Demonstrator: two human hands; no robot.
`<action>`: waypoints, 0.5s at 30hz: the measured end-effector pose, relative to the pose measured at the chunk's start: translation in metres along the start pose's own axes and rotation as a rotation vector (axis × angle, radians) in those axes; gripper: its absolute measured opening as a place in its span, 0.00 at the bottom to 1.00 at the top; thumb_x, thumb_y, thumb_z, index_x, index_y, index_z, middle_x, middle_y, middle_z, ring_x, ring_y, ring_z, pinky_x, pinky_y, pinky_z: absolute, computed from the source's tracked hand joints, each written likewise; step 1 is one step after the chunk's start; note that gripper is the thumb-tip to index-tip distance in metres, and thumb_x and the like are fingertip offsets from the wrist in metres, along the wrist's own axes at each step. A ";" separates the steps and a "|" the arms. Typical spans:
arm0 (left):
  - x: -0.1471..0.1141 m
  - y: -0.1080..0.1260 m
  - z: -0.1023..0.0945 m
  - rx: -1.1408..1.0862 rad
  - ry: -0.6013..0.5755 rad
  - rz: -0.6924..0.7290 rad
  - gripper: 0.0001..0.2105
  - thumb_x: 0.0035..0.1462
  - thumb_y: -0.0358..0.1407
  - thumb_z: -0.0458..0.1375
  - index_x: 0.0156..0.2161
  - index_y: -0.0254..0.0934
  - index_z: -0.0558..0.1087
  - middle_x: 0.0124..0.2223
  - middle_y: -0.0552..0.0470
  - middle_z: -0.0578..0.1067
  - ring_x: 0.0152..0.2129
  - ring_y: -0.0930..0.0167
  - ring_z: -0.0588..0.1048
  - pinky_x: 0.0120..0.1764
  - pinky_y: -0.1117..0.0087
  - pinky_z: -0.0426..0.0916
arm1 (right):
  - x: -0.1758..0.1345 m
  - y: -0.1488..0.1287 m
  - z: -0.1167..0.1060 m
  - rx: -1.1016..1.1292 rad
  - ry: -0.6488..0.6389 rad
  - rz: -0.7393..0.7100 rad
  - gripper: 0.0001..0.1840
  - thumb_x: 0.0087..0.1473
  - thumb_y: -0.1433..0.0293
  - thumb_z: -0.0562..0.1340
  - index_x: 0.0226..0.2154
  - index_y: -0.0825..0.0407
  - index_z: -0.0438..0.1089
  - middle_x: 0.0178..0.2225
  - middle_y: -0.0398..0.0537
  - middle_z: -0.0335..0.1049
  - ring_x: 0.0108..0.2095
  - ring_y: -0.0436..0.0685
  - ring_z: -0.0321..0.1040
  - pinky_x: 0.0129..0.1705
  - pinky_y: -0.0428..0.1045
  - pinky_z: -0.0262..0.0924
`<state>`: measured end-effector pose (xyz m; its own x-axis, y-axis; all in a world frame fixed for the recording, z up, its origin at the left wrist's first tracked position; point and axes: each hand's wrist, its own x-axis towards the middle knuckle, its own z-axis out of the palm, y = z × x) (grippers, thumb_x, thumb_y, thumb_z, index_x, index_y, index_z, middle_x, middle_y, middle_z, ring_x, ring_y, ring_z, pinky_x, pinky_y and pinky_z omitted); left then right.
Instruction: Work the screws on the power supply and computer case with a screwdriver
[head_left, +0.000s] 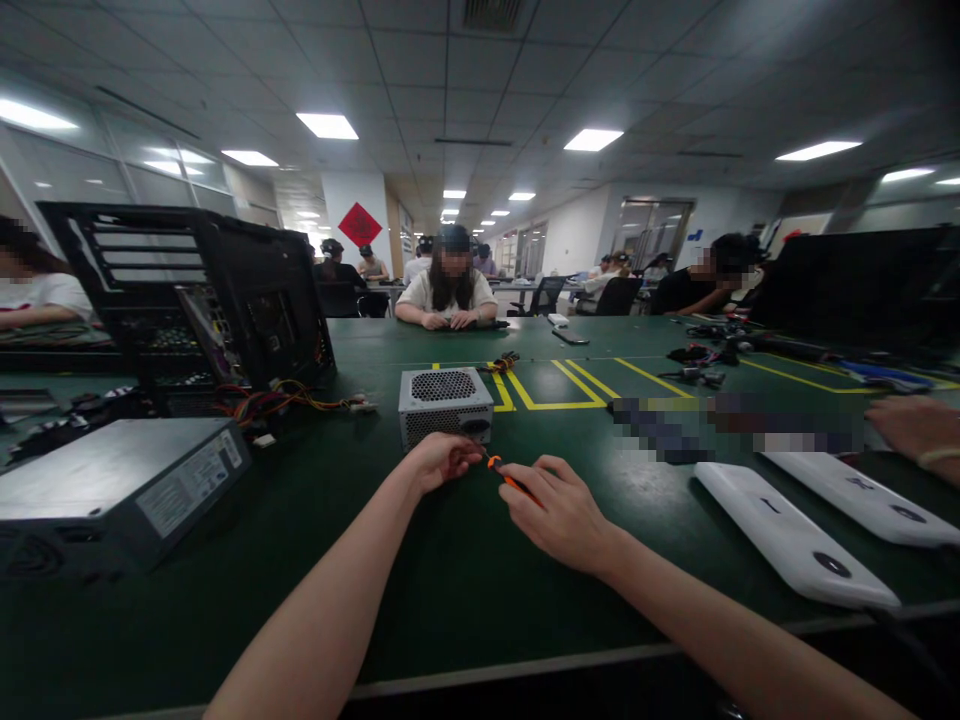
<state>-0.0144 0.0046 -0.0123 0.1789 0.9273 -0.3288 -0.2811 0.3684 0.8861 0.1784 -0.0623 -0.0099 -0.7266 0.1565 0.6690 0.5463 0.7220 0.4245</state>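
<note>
A silver computer power supply (444,412) with a perforated vent on top stands in front of me on the green table. My right hand (559,510) is closed round an orange and black screwdriver (517,484), whose shaft points left toward the power supply's near side. Close against that near side is my left hand (441,462), its fingers curled together by the screwdriver's tip. Whatever those fingers pinch, if anything, is too small to make out. The power supply's cable bundle (504,364) lies behind it.
A larger power supply (127,490) and an open black computer case (262,290) with loose wires stand left. Two white devices (795,530) lie right, near another person's hand (919,425). Yellow tape (559,405) marks the green table (450,610). A person (450,290) sits opposite.
</note>
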 end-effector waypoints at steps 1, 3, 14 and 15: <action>-0.001 0.001 0.000 -0.010 0.003 -0.011 0.05 0.49 0.23 0.52 0.29 0.25 0.71 0.27 0.45 0.74 0.20 0.78 0.71 0.17 0.82 0.61 | -0.001 0.000 -0.002 0.005 0.007 0.004 0.07 0.54 0.75 0.51 0.34 0.54 0.63 0.40 0.52 0.68 0.33 0.51 0.64 0.40 0.51 0.53; -0.003 0.004 0.000 -0.035 0.011 -0.023 0.06 0.52 0.26 0.51 0.30 0.25 0.70 0.27 0.46 0.73 0.19 0.79 0.71 0.17 0.83 0.60 | -0.001 0.001 -0.004 0.007 0.021 0.014 0.07 0.53 0.76 0.51 0.34 0.54 0.63 0.40 0.52 0.68 0.33 0.51 0.64 0.39 0.51 0.53; -0.003 0.004 0.002 -0.093 0.031 -0.004 0.07 0.55 0.29 0.51 0.28 0.27 0.68 0.24 0.50 0.68 0.14 0.84 0.63 0.11 0.87 0.52 | 0.001 -0.001 -0.011 0.024 0.058 0.000 0.07 0.53 0.76 0.51 0.33 0.54 0.63 0.37 0.51 0.69 0.32 0.50 0.65 0.39 0.50 0.54; -0.002 0.004 0.002 -0.096 0.031 -0.001 0.08 0.55 0.29 0.51 0.27 0.27 0.67 0.24 0.50 0.68 0.14 0.84 0.63 0.11 0.87 0.51 | 0.001 0.000 -0.011 0.025 0.059 -0.001 0.07 0.53 0.76 0.51 0.33 0.54 0.63 0.37 0.51 0.69 0.32 0.50 0.65 0.39 0.50 0.54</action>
<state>-0.0146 0.0039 -0.0072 0.1507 0.9278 -0.3412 -0.3702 0.3730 0.8508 0.1819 -0.0699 -0.0025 -0.7007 0.1167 0.7038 0.5350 0.7386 0.4101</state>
